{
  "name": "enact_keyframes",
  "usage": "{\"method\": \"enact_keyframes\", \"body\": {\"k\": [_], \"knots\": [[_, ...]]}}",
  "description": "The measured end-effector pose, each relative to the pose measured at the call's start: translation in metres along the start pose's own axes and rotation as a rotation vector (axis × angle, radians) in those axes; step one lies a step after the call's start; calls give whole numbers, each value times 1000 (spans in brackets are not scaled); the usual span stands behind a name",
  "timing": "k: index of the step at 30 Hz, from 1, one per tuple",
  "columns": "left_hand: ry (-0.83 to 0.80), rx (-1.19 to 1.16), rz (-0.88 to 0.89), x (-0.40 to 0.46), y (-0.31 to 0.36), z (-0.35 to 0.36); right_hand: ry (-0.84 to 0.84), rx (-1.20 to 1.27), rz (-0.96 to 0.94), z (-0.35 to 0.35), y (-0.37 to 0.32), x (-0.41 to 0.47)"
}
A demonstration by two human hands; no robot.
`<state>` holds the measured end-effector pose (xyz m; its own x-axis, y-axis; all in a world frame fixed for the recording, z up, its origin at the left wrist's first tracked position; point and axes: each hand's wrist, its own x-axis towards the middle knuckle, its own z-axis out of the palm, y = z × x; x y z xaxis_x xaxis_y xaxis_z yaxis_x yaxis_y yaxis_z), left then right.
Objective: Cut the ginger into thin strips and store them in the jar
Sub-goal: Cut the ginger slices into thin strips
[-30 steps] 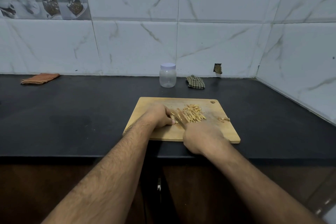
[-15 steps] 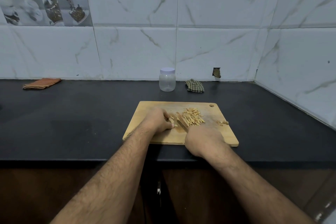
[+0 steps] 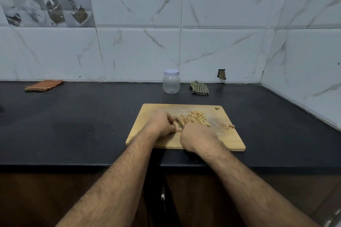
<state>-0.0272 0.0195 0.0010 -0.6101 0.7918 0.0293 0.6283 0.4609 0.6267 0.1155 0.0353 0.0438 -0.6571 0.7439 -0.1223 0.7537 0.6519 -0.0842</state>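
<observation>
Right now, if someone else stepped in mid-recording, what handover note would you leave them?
Left hand holds the uncut ginger piece down on the cutting board.
Right hand grips the knife, blade at the ginger.
Done: a pile of ginger strips lies mid-board; small scraps lie to its right.
Left: finish slicing, then move the strips into the jar, empty and lidded by the wall.

Matt black tabletop (image 3: 92,127), pale wooden cutting board (image 3: 227,140), clear plastic jar (image 3: 171,84) with white lid, glossy marble-look wall tiles (image 3: 221,51), two woven cloths (image 3: 44,85).
</observation>
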Motion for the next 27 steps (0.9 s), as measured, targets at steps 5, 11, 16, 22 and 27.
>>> {"method": "enact_keyframes", "body": {"k": [5, 11, 16, 22, 27], "knots": [[-7, -8, -11, 0, -1, 0, 6, 3, 4, 1, 4, -3], [2, 13, -2, -1, 1, -1, 25, 23, -1, 4, 5, -3], [4, 10, -3, -1, 1, 0, -5, 34, 22, 1, 5, -3], [1, 1, -1, -2, 1, -1, 4, 64, 23, -3, 0, -1], [-5, -3, 3, -1, 1, -1, -29, 41, 30, -4, -4, 3]]}}
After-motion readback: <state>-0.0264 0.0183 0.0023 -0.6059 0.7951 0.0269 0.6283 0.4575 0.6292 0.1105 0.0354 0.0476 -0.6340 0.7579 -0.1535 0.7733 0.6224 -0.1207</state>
